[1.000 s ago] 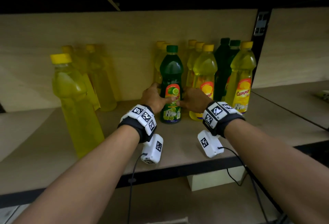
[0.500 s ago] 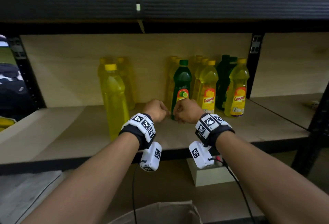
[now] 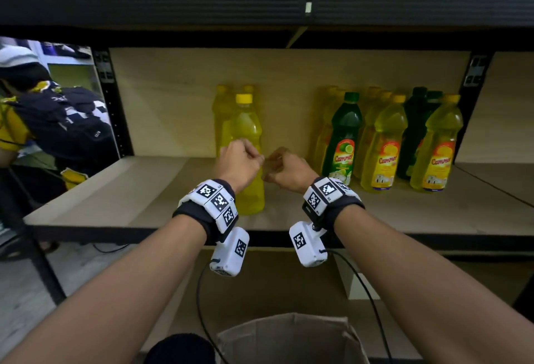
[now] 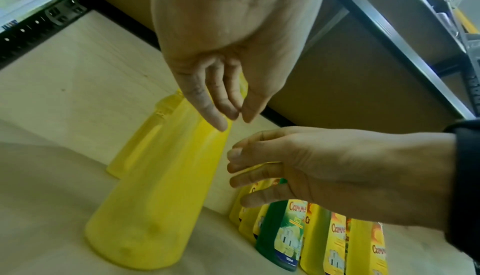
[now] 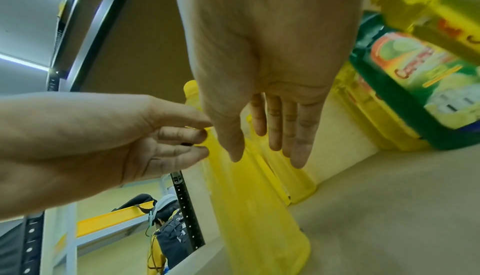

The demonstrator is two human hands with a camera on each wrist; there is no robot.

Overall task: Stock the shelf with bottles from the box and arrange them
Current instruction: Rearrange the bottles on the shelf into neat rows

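Head view: both hands' fingers (image 3: 254, 155) loose, empty; yellow-filled bottles (image 3: 383, 144) on shelf (image 3: 144, 190).

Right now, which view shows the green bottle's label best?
Head view: the green bottle stands upright, front label fully readable. Left wrist shows it low and skewed, with its top behind the right hand. Right wrist shows it close, blurred and cropped.
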